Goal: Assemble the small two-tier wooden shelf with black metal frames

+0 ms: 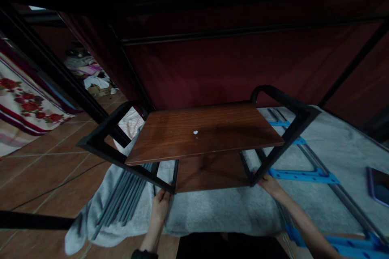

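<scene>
Shelf (209, 123), two boards in a black frame (287, 131), stands over the grey blanket (219, 214), directly ahead of the wearer. Hands sit one at each near lower corner; judged to steady both sides evenly. Blanket probably spares frame and floor (60, 170) from scuffs. Tubes (123, 198) lie bundled left, blue-jointed rack (304, 176) right, both apparently kept within reach. Left hand (160, 206): forearm rising nearly straight, fingers bent narrow, holding the corner. Right hand (271, 186): forearm slanting in from lower right, fingertips masked by frame; closure cannot be told.
</scene>
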`<state>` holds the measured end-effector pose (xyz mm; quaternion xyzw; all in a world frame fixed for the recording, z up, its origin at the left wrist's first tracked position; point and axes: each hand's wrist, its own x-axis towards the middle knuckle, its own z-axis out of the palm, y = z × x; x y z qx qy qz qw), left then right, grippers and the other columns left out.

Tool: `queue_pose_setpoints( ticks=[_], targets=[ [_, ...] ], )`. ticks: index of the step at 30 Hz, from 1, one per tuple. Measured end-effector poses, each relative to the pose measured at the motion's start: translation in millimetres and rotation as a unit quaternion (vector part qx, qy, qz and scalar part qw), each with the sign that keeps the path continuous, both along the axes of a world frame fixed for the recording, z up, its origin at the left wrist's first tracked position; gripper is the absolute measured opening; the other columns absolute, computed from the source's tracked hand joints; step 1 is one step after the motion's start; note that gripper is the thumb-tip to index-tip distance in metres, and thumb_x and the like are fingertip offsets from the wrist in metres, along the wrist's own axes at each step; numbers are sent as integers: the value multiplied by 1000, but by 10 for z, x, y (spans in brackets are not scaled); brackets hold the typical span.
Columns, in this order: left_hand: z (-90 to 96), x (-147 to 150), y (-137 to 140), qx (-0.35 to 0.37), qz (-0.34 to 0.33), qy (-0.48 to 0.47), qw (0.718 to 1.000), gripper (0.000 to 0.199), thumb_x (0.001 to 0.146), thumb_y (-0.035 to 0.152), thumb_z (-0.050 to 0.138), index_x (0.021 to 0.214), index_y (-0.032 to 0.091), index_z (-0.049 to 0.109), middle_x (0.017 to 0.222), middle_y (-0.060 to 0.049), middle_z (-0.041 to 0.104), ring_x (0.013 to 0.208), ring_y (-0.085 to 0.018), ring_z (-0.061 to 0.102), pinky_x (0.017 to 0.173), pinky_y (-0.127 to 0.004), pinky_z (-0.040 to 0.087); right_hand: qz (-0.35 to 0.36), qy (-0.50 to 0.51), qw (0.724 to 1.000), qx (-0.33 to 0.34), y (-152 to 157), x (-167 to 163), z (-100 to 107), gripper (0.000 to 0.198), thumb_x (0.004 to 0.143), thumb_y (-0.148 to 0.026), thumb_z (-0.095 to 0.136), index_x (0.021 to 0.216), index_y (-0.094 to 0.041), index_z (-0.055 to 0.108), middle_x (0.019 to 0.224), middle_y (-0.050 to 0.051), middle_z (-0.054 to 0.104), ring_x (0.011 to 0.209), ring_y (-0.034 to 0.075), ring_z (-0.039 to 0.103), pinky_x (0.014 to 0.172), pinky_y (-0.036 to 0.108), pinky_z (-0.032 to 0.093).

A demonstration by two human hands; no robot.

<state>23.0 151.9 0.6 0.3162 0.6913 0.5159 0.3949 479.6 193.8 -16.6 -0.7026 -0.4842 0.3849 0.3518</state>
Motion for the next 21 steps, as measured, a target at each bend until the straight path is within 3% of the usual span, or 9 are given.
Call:
queue_pose_setpoints(
  ticks=[3,6,14,21],
  targets=[
    [-68,-3,-41,-26,-22,78,996,16,66,38,72,68,22,68,65,-5,69,69,-25,66,63,-33,52,22,-41,999,17,-104,-25,-101,13,66,-36,60,72,-27,67,84,9,77,96,34,72,90,44,56],
    [-124,-33,-27,-44,-31,126,991,19,70,40,65,60,24,61,53,-2,58,54,-20,54,54,-32,44,16,-43,999,15,-177,-94,-65,14,71,-35,58,74,-26,68,86,10,77,97,35,73,89,43,55],
    [-150,-34,-74,-41,-23,11,999,43,54,58,73,72,20,64,63,-2,63,59,-17,58,58,-30,49,8,-7,1000,8,-324,-193,102,22,79,-43,57,77,-25,69,71,5,69,81,28,69,74,38,55],
    [-59,36,-62,-48,-18,22,998,39,59,56,75,69,22,60,59,-1,61,54,-17,59,52,-29,49,6,2,1000,22,-406,-186,78,22,80,-45,58,74,-25,65,75,6,70,81,27,68,73,38,55]
  ],
)
